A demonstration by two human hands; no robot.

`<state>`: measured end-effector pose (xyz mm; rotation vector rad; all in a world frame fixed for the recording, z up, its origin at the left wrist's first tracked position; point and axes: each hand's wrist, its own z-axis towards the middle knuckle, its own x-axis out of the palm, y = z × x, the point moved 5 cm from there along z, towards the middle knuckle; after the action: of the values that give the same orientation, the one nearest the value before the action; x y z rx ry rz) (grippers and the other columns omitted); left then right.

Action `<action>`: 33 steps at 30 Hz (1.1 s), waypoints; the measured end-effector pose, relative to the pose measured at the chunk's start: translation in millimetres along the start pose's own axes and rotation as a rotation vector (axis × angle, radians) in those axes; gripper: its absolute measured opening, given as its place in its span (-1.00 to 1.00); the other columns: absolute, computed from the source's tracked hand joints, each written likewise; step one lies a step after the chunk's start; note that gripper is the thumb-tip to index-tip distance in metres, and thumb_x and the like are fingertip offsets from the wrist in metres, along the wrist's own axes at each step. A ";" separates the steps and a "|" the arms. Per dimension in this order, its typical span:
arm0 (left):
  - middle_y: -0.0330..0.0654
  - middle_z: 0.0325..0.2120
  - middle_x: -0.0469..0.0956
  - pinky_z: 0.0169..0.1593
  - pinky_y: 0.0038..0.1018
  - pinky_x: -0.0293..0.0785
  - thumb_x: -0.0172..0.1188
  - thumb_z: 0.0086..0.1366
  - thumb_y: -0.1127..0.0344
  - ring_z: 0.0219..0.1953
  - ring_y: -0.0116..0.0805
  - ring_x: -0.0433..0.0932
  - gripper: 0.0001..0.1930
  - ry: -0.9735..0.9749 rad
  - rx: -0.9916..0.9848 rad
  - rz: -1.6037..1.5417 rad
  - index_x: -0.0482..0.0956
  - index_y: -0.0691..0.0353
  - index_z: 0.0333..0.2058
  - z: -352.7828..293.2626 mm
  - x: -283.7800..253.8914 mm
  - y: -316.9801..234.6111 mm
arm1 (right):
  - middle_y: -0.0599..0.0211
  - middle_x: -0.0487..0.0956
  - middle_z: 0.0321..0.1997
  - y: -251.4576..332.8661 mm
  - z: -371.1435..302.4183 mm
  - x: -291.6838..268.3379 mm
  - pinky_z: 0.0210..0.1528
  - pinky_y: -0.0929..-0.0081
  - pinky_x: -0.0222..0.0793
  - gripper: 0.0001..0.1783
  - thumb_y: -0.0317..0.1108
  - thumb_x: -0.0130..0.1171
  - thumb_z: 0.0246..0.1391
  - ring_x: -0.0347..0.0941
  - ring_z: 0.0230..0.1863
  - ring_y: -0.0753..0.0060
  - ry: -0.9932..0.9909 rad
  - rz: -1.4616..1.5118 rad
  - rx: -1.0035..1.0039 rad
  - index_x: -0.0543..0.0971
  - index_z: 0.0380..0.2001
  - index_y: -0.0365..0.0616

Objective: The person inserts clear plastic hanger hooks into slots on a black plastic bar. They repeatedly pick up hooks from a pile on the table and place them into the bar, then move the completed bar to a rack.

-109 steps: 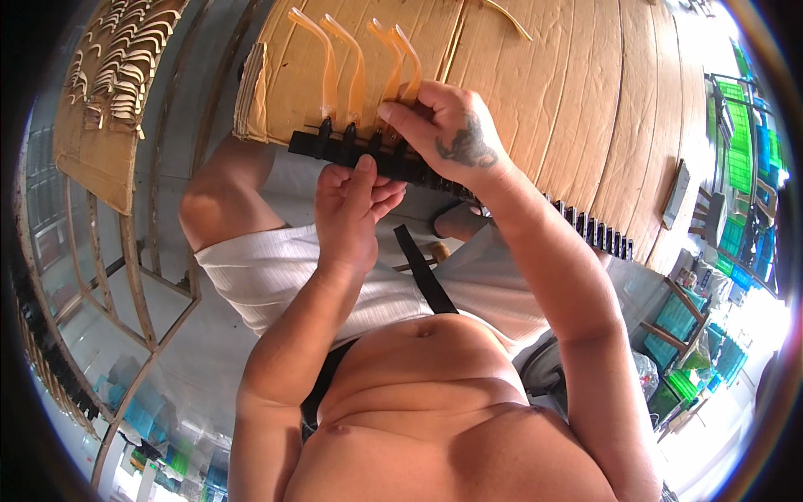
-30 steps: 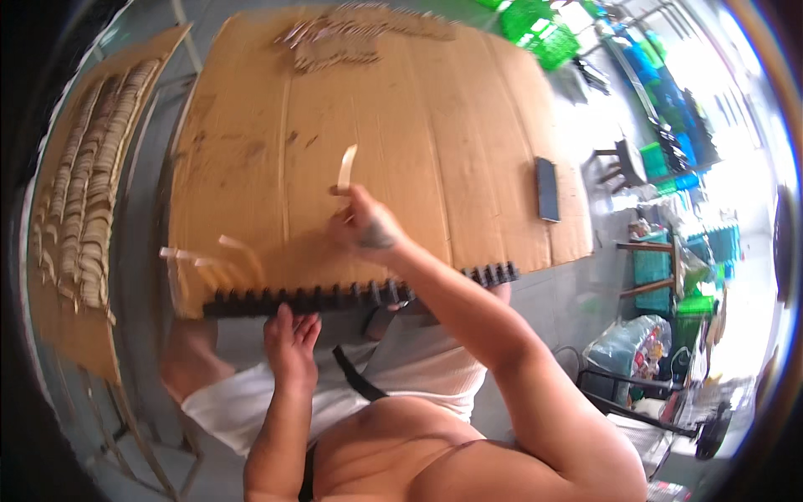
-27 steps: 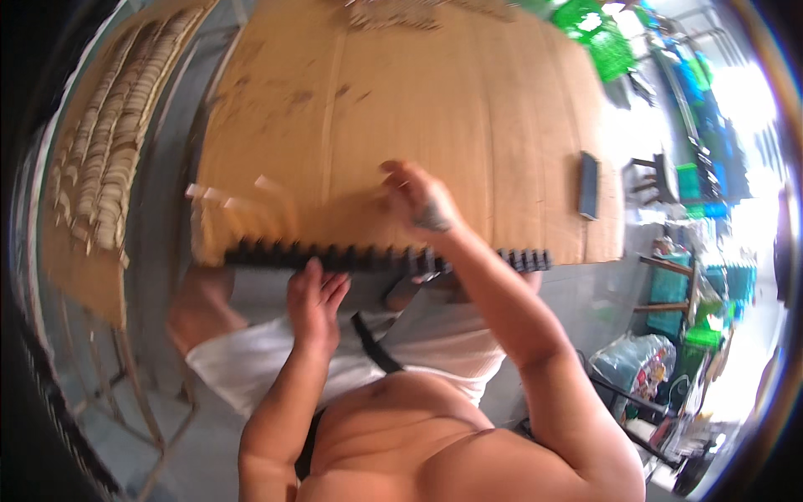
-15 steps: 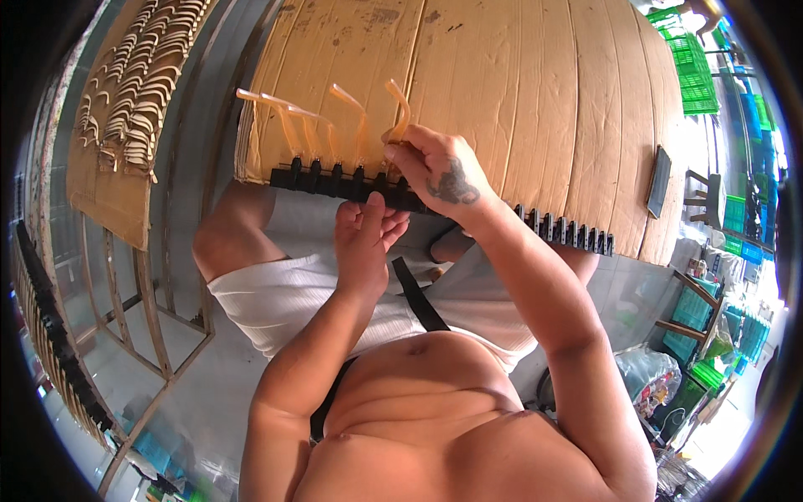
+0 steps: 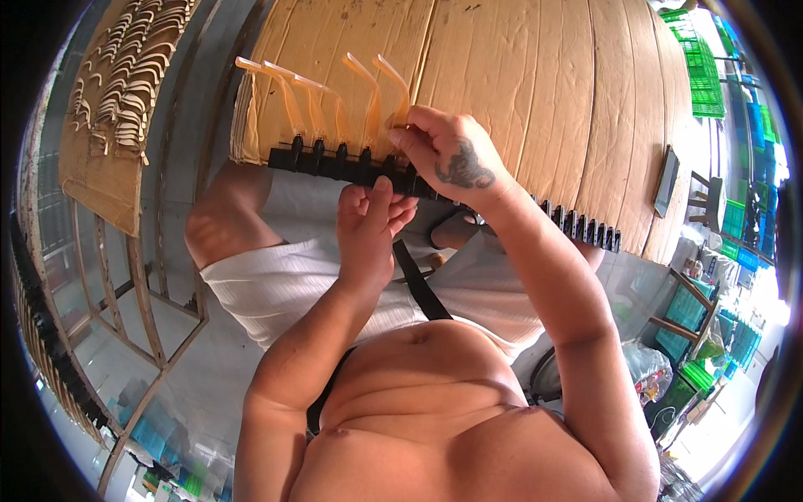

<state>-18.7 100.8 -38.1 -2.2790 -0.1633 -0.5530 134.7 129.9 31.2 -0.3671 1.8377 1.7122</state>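
Observation:
Along the near edge of the cardboard-covered table lies a black strip of clips (image 5: pixel 355 170). Several amber, see-through eyeglass temples (image 5: pixel 290 105) stand up from its left part, their bent ends pointing away from me. My right hand (image 5: pixel 456 155) is closed in a pinch on the lower part of the rightmost eyeglass temple (image 5: pixel 393 75), just above the strip; its fingertips are partly hidden. My left hand (image 5: pixel 366 222) grips the strip's near side, thumb on top and fingers curled below. Farther right, bare black clips (image 5: pixel 585 229) continue along the edge.
The cardboard table top (image 5: pixel 510 84) spreads out ahead. A small dark flat block (image 5: pixel 667 182) lies at its right edge. To the left, a cardboard sheet (image 5: pixel 100 188) on a metal frame carries rows of curved pieces. Green crates (image 5: pixel 694 67) stand at the far right.
The strip's left part with its temples now shows slightly higher in view. My right hand stays pinched on the rightmost temple, now nearer the neighbouring one; my left hand has shifted slightly up with the strip.

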 end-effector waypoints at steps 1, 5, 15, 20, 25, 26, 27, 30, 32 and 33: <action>-0.23 -0.42 0.48 -0.11 -0.31 0.48 0.15 0.31 0.11 -0.31 -0.32 0.58 -0.73 -0.008 -0.002 0.004 0.28 0.10 -0.33 0.0 0.4 -0.3 | 0.15 0.56 -0.58 -1.0 -0.4 0.4 -0.47 0.27 0.43 -0.82 -0.26 0.16 0.05 0.53 -0.51 0.05 0.002 0.005 0.004 0.56 -0.42 -0.15; -0.21 -0.40 0.48 -0.15 -0.36 0.51 0.17 0.30 0.13 -0.32 -0.32 0.59 -0.72 -0.028 -0.004 -0.006 0.27 0.13 -0.34 0.2 0.3 -0.3 | 0.15 0.56 -0.58 -3.0 0.1 0.3 -0.47 0.26 0.43 -0.82 -0.25 0.17 0.05 0.52 -0.51 0.04 0.010 0.016 -0.004 0.56 -0.42 -0.14; -0.24 -0.42 0.50 -0.10 -0.31 0.48 0.16 0.31 0.14 -0.31 -0.33 0.58 -0.76 -0.017 -0.011 -0.018 0.30 0.08 -0.34 -0.9 0.7 -1.2 | 0.15 0.53 -0.62 -2.8 0.7 2.9 -0.51 0.24 0.40 -0.82 -0.26 0.18 0.03 0.49 -0.55 0.01 0.009 0.026 -0.047 0.54 -0.46 -0.16; -0.19 -0.40 0.48 -0.10 -0.32 0.48 0.16 0.29 0.08 -0.29 -0.29 0.57 -0.70 -0.029 -0.044 -0.007 0.30 0.16 -0.33 2.5 1.1 0.9 | 0.14 0.49 -0.65 -4.4 -1.0 2.7 -0.53 0.25 0.36 -0.82 -0.29 0.18 0.02 0.47 -0.58 0.03 0.029 -0.005 -0.039 0.51 -0.49 -0.18; -0.14 -0.35 0.43 -0.09 -0.30 0.49 0.12 0.31 0.04 -0.27 -0.25 0.56 -0.64 -0.021 -0.080 0.033 0.26 0.22 -0.29 2.5 4.7 -1.6 | 0.14 0.51 -0.60 -6.2 -0.7 1.3 -0.49 0.35 0.39 -0.79 -0.30 0.20 0.03 0.49 -0.57 0.12 0.116 0.139 -0.006 0.52 -0.40 -0.25; -0.14 -0.35 0.42 -0.09 -0.30 0.49 0.12 0.31 0.04 -0.27 -0.26 0.56 -0.64 -0.004 -0.082 0.032 0.25 0.22 -0.29 1.5 6.1 -2.5 | 0.14 0.53 -0.55 -6.8 -1.0 0.4 -0.44 0.37 0.41 -0.76 -0.28 0.20 0.04 0.51 -0.52 0.16 0.103 0.193 0.001 0.52 -0.34 -0.26; -0.13 -0.34 0.42 -0.09 -0.30 0.49 0.12 0.31 0.05 -0.27 -0.26 0.56 -0.64 0.013 -0.083 0.031 0.25 0.23 -0.28 0.7 6.3 -2.2 | 0.13 0.56 -0.49 -7.1 -2.9 -0.2 -0.39 0.39 0.43 -0.72 -0.27 0.20 0.05 0.54 -0.47 0.20 0.090 0.246 0.008 0.52 -0.27 -0.27; -0.14 -0.34 0.41 -0.10 -0.31 0.49 0.11 0.32 0.05 -0.27 -0.27 0.56 -0.63 0.017 -0.063 0.043 0.23 0.22 -0.25 1.5 4.6 -1.5 | 0.11 0.60 -0.24 3.8 4.5 -8.8 -0.13 0.46 0.45 -0.45 -0.16 0.30 0.01 0.56 -0.24 0.32 0.082 0.300 0.025 0.46 -0.02 -0.31; -0.14 -0.34 0.41 -0.11 -0.31 0.50 0.10 0.32 0.04 -0.26 -0.26 0.56 -0.63 -0.021 -0.052 0.057 0.22 0.21 -0.24 -0.8 5.2 -2.3 | 0.10 0.59 -0.20 14.7 12.5 -7.6 -0.09 0.48 0.44 -0.38 -0.12 0.35 -0.04 0.55 -0.20 0.33 -0.045 0.404 -0.115 0.45 0.00 -0.30; -0.14 -0.34 0.41 -0.13 -0.32 0.51 0.09 0.33 0.05 -0.26 -0.26 0.57 -0.64 -0.030 -0.044 0.074 0.21 0.21 -0.24 -2.1 7.1 -3.5 | 0.12 0.60 -0.19 18.8 18.7 -9.1 -0.08 0.49 0.44 -0.33 -0.08 0.40 -0.10 0.55 -0.18 0.33 -0.107 0.480 -0.183 0.46 0.00 -0.31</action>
<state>-14.0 101.4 -31.4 -2.3269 -0.0817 -0.4890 135.4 148.8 51.8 0.1081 1.7910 2.1802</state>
